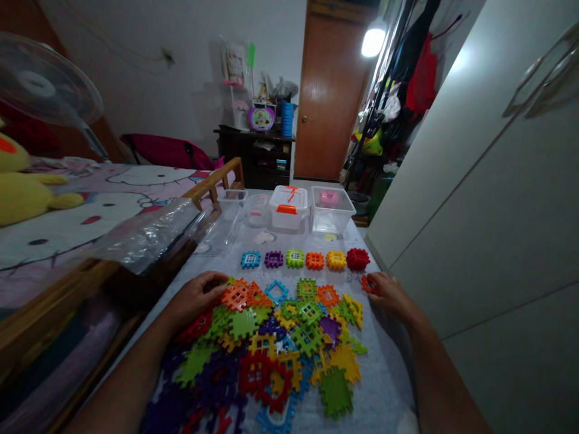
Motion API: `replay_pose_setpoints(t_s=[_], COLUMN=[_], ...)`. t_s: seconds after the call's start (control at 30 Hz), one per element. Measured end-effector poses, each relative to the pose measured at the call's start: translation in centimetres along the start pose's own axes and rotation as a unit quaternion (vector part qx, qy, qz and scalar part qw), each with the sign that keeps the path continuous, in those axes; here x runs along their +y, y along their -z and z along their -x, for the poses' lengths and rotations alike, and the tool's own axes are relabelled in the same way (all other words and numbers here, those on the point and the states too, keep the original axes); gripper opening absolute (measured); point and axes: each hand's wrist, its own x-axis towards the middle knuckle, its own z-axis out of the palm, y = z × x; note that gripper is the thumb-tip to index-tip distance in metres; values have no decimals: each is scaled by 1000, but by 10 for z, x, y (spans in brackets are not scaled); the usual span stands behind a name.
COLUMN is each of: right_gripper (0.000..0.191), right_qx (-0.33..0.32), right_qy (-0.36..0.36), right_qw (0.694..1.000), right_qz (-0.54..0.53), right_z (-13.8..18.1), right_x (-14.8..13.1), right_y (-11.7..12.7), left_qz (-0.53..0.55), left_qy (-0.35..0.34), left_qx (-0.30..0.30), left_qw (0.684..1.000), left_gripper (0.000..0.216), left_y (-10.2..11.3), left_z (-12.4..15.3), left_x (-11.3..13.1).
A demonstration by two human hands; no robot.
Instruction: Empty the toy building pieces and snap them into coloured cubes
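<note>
My left hand (203, 295) rests at the left edge of a heap of plastic building tiles. Its thumb and forefinger are apart beside an orange window tile (236, 295), and no tile shows gripped between them. To the right of the heap, my right hand (386, 292) pinches a red-orange building tile (370, 284) just above the table. The heap holds green tiles (307, 339), red tiles (254, 372), yellow tiles (346, 361) and purple tiles. Behind it stands a row of block stacks by colour, from a blue stack (250, 260) to a dark red stack (357, 259).
Clear plastic boxes (332, 220) and a lidded box with orange clasps (289, 211) stand at the table's far end. A bed with a wooden rail (217, 181) and plastic wrap (149, 232) lies left. A pale wardrobe (488, 199) borders the right side.
</note>
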Motion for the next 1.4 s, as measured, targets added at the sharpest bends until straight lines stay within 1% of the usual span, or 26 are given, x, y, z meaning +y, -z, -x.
replay_pose_setpoints(t_s=[0.07, 0.13, 0.3, 0.37, 0.43, 0.5, 0.6, 0.7, 0.8, 0.87, 0.93, 1.0, 1.07, 1.1, 1.17, 1.27, 1.4], right_gripper=[34, 32, 31, 34, 35, 37, 36, 31, 28, 28, 28, 33, 48, 57, 67, 66, 63], right_qx=[-8, -16, -48, -59, -60, -49, -19, 6, 40, 56, 49, 18, -24, -45, -74, -82, -73], right_qy=[10, 21, 23, 15, -1, -16, -1, 4, -14, -3, 46, 117, 169, 181, 183, 176, 169], right_qw=[1000, 999, 983, 972, 966, 969, 982, 988, 991, 991, 989, 984, 978, 977, 977, 979, 981], right_qz=[2, -29, -174, -226, -253, -241, -189, -153, -130, -125, -133, -137, -119, -104, -77, -58, -67], right_z=[0, 1, 5, 5, 4, 3, 1, -3, -4, -2, 1, 5, 8, 9, 10, 10, 8], right_x=[-4, -11, -31, -35, -37, -36, -32, -25, -24, -29, -40, -55, -69, -75, -83, -86, -85], right_y=[-2, 0, 9, 9, 5, -1, -10, -15, -14, -10, -6, -6, -9, -11, -16, -19, -16], left_qz=[-2, -6, -7, -5, -4, -2, 8, 10, 5, 2, 4, 11, 16, 18, 22, 26, 29], left_qy=[-3, -6, -10, -6, -2, -1, -4, -5, -1, -1, -2, -1, 3, 5, 5, 2, -2], left_qx=[-1, 1, -3, -1, 4, 7, 8, 9, 11, 14, 16, 17, 17, 17, 16, 15, 11], left_qw=[1000, 1000, 1000, 1000, 1000, 1000, 1000, 1000, 1000, 1000, 1000, 1000, 1000, 1000, 1000, 1000, 1000], left_gripper=[53, 52, 52, 53, 53, 53, 52, 52, 52, 52, 53, 55, 55, 55, 55, 53, 52], left_y=[0, 0, -1, -1, -1, -1, -1, -1, -1, -1, -1, -1, -1, -1, -2, -2, -3], left_z=[0, 0, -2, -2, -2, -1, -1, -1, 0, 0, 1, 1, 2, 2, 2, 3, 2], left_x=[-1, -2, -3, -4, -4, -5, -5, -4, -2, 0, 2, 5, 7, 8, 8, 7, 2])
